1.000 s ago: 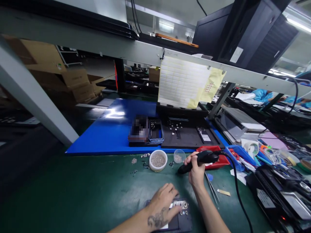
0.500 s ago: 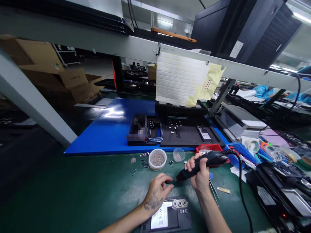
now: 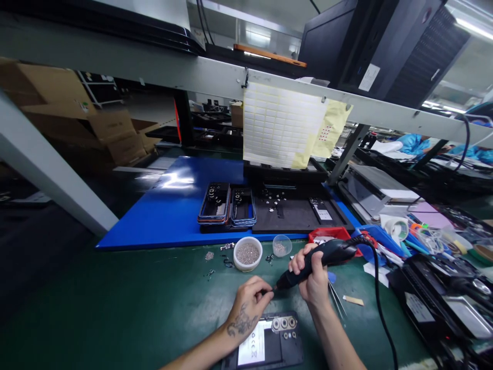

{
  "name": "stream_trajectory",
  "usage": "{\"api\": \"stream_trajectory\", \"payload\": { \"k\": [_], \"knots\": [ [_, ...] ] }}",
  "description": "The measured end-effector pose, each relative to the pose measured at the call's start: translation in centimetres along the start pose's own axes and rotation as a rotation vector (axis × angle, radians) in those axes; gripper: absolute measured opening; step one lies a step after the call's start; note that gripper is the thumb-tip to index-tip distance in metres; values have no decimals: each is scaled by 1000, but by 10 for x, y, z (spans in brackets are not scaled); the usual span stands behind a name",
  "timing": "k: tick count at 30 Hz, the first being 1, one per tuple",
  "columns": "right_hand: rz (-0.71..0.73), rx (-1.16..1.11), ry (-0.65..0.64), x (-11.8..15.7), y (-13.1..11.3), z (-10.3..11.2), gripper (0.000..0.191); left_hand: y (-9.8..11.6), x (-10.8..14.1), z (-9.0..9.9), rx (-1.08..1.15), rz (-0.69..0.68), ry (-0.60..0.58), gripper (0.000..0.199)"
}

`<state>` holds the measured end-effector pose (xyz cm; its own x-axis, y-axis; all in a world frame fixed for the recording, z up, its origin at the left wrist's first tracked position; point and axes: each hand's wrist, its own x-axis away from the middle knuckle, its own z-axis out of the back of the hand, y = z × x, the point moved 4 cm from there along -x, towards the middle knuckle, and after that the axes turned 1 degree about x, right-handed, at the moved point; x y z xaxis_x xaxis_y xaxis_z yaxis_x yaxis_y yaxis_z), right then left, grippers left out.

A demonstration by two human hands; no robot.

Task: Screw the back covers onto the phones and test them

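My right hand [image 3: 314, 280] is wrapped round a black electric screwdriver [image 3: 318, 259], tilted with its bit down to the left. At that bit, the thumb and forefinger of my left hand [image 3: 248, 300] are pinched together; whatever lies between them is too small or hidden to make out. Just below the left hand lies an opened phone [image 3: 283, 349] with a white battery label and round camera rings, partly covered by my wrist. Beyond the hands stand a white tub of screws [image 3: 247, 267] and a clear cup [image 3: 285, 240] with more small screws.
Tweezers [image 3: 337, 299] lie right of my right forearm. A red bin [image 3: 335, 233] stands behind the screwdriver, whose cord [image 3: 379, 303] runs down the right side. Stacked phone frames [image 3: 213, 221] and a black tray [image 3: 296, 223] sit further back. A shelf beam [image 3: 223, 72] crosses above.
My left thumb and forefinger have closed together, and the screwdriver's bit has come left to meet them. The view has shifted slightly.
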<state>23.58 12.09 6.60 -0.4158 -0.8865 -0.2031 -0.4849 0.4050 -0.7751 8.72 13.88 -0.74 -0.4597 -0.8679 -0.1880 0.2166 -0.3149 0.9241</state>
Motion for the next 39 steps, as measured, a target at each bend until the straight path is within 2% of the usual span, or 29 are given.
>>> {"api": "stream_trajectory", "payload": {
  "k": [6,9,12,15,17,20,24,26,32,39],
  "knots": [
    [18,22,-25,7,-1,-1,34,3,1,-1,6,-8,-51,15],
    [22,47,-41,19,-14,4,48,6,4,-3,-39,-45,-109,25],
    [8,92,-84,39,-38,5,70,9,9,-6,-119,-183,-175,30],
    [-29,144,-113,60,-62,0,85,14,16,-11,-260,-351,-280,30],
    [-49,169,-138,72,-72,-5,90,17,20,-15,-384,-409,-364,32],
    [-24,167,-119,86,-75,-5,86,23,25,-19,-510,-392,-451,52],
    [9,107,-39,96,-65,7,72,26,34,-27,-575,-292,-546,95],
    [15,97,-30,97,-60,10,66,26,39,-32,-603,-250,-592,104],
    [48,108,-51,92,-58,0,67,29,41,-32,-611,-189,-562,86],
    [48,130,-33,90,-57,-2,67,28,41,-32,-598,-221,-542,87]
  ]
}}
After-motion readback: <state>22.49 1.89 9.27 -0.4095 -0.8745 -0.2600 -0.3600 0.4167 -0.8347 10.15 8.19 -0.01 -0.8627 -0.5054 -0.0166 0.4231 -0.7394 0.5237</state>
